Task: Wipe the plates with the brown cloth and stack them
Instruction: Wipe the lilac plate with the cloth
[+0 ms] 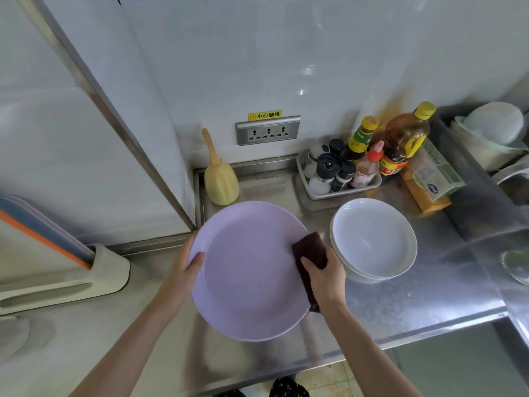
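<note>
Writing first: above the three-way socket strip (268, 133) on the wall we read a yellow sticker (265, 115) saying 小心触电. The labels on the oil bottle (404, 140) and the yellow-capped sauce bottle (361, 136) are too blurred for us to read, as is the print on the green-and-white packet (436, 175) beside them.

At the middle of the steel counter (400, 308) we see the lilac plate (248, 269) tilted toward the camera and held up off the surface. The left hand (187, 267) grips its left rim, thumb curled over the face. The right hand (325, 275) pinches the brown cloth (310, 253), folded over the plate's right rim. So both hands are clamped, one on each side of the plate.

Just right of the cloth stands a stack of white plates (373, 239). Behind them sits a tray of condiment jars (333, 174).
</note>
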A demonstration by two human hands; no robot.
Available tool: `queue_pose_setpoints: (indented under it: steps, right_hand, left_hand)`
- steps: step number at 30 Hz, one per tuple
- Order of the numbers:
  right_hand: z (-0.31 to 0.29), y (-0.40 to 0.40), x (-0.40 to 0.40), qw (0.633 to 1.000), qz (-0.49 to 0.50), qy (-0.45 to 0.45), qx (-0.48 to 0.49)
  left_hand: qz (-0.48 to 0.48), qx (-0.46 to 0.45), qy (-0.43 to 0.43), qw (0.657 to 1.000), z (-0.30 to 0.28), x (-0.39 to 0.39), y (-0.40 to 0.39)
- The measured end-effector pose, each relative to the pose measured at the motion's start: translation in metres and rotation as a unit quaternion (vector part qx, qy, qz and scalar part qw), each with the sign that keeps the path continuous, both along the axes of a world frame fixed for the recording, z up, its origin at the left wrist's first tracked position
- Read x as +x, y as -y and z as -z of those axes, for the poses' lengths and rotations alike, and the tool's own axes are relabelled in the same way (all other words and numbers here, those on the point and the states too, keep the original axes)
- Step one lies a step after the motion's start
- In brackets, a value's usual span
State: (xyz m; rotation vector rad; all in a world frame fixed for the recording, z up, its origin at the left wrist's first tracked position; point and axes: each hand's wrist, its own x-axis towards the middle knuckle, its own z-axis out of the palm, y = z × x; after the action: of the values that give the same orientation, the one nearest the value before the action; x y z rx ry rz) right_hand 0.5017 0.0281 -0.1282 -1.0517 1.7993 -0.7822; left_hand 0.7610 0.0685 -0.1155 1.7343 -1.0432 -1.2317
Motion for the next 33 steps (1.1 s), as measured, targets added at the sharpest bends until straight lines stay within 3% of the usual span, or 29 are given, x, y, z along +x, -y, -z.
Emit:
queue_pose_setpoints:
  steps: [4, 6, 13, 19, 23, 30, 33]
  right_hand:
    - [0.024, -0.003, 0.009, 0.993, 0.111, 0.006, 0.035]
    - [0.033, -0.001, 0.013, 0.986, 0.155, 0.023, 0.049]
    - [0.045, 0.006, 0.016, 0.988, 0.134, 0.051, 0.053]
    - [0.047, 0.006, 0.002, 0.997, 0.059, -0.044, 0.030]
    - [0.038, -0.004, -0.010, 0.993, 0.071, -0.097, -0.015]
    - [0.011, -0.018, -0.016, 0.996, 0.056, -0.056, -0.044]
    - [-0.008, -0.024, -0.008, 0.998, 0.045, -0.007, -0.052]
  left_hand:
    - [-0.078, 0.138, -0.011, 0.987, 0.031, -0.021, -0.011]
    - [-0.072, 0.175, -0.038, 0.981, 0.040, -0.038, -0.023]
    - [-0.104, 0.102, -0.146, 0.979, 0.048, -0.058, -0.002]
    - [-0.104, 0.113, -0.125, 0.980, 0.054, -0.052, 0.017]
    - [-0.126, 0.111, -0.102, 0.981, 0.061, -0.053, 0.025]
    - [-0.107, 0.148, 0.006, 0.983, 0.059, -0.048, 0.023]
    - [-0.094, 0.141, 0.015, 0.985, 0.045, -0.043, 0.010]
